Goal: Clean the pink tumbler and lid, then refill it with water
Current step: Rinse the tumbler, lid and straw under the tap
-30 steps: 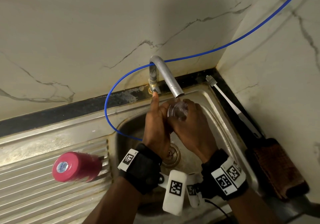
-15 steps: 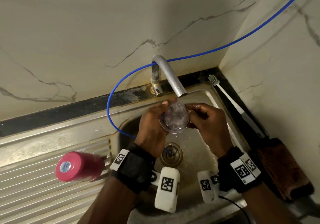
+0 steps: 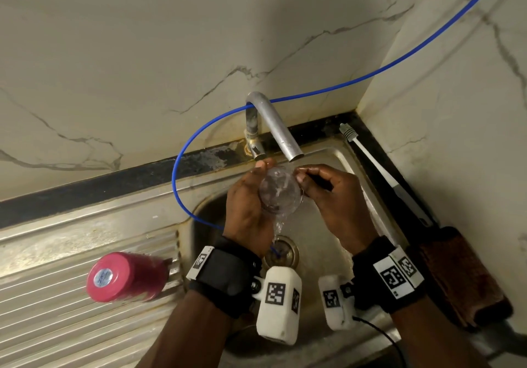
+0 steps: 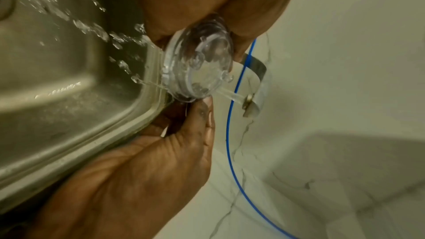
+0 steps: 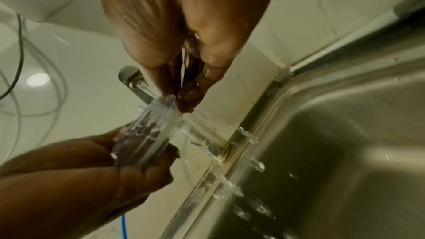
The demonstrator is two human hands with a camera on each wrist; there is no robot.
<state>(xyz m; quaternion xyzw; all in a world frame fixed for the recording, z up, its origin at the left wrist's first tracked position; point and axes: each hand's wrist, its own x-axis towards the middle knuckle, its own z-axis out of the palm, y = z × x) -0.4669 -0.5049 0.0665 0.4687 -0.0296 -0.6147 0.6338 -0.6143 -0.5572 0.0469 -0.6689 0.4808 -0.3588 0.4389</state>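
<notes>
The clear round lid (image 3: pixel 281 191) is held under the tap spout (image 3: pixel 282 133), with water running over it and spilling into the sink. My left hand (image 3: pixel 251 196) grips the lid (image 4: pixel 197 68) from the left, fingers curled round its edge. My right hand (image 3: pixel 328 188) pinches the lid's right rim with its fingertips (image 5: pixel 188 97), and the wet lid (image 5: pixel 149 134) shows edge-on in the right wrist view. The pink tumbler (image 3: pixel 128 276) lies on its side on the ribbed drainboard to the left, its base facing me.
A steel sink (image 3: pixel 342 156) with a drain (image 3: pixel 281 253) lies below the hands. A blue tube (image 3: pixel 182 153) loops from the wall into the basin. A white bottle brush (image 3: pixel 368 153) and a brown scrub block (image 3: pixel 456 276) lie along the right edge.
The left forefinger has left the tap handle and now holds the lid. The right hand has slid off the lid's top to its right rim. Water now spills from the lid.
</notes>
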